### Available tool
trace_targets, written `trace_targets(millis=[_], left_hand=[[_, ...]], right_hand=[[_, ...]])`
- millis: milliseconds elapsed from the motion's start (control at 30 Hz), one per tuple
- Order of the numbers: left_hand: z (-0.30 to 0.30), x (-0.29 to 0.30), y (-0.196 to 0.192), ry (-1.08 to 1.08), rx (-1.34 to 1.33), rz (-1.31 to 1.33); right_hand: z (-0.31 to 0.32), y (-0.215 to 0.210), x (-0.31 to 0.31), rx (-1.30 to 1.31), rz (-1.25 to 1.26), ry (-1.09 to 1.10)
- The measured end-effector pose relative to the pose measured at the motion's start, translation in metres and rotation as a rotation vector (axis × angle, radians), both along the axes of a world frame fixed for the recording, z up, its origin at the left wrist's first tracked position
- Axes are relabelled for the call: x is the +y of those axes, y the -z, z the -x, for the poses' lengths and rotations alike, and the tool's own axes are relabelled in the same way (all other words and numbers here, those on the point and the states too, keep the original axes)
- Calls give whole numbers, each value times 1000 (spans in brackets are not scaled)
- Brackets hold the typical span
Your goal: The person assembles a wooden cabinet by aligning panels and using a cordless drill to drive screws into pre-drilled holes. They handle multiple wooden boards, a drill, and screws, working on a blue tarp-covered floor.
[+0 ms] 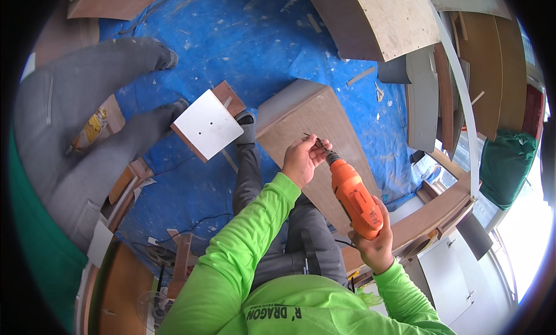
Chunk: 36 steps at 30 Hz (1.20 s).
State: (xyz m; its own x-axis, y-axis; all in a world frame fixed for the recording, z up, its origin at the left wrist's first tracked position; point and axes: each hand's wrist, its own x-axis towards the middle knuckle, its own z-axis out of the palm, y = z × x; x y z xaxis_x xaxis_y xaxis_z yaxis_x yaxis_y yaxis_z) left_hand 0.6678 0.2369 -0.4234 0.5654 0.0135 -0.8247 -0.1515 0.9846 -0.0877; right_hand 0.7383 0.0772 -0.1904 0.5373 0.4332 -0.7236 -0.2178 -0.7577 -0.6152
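My right hand [376, 242] is wrapped round the handle of an orange corded power drill [354, 199], which points away from me and slightly left. At its dark chuck [332, 157], my left hand [304, 161] has its fingers curled around the thin dark drill bit [319, 143]. Small dark slivers show at those fingertips; whether they are screws, I cannot tell. Ahead and left lies a white square panel [202, 117] with two dark holes, on top of a brown wooden piece [227, 97]. My shoe [246, 128] is beside its right corner.
Under my hands stands a wooden box [315, 117]. Blue sheeting [231, 39] covers the floor, with scraps and a dark cable on it. A co-worker's grey-trousered legs [116, 132] are at the left. Curved wooden panels [399, 22] and a green bag [507, 167] stand at the right.
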Motion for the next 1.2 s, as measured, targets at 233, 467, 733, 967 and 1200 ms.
trace_targets(millis=[233, 467, 733, 967, 1200], left_hand=[[-13, -9, 14, 61, -66, -4], [-20, -12, 13, -55, -141, -42], [-22, 44, -21, 86, 83, -300], [-85, 252, -96, 317, 224, -1286], [-203, 437, -232, 492, 316, -2085]], right_hand=[[-10, 3, -14, 80, 36, 157], [-28, 0, -19, 243, -18, 271], [-27, -9, -2, 254, -177, 263], [-22, -24, 1, 226, -232, 390], [-18, -12, -30, 159, -323, 345]])
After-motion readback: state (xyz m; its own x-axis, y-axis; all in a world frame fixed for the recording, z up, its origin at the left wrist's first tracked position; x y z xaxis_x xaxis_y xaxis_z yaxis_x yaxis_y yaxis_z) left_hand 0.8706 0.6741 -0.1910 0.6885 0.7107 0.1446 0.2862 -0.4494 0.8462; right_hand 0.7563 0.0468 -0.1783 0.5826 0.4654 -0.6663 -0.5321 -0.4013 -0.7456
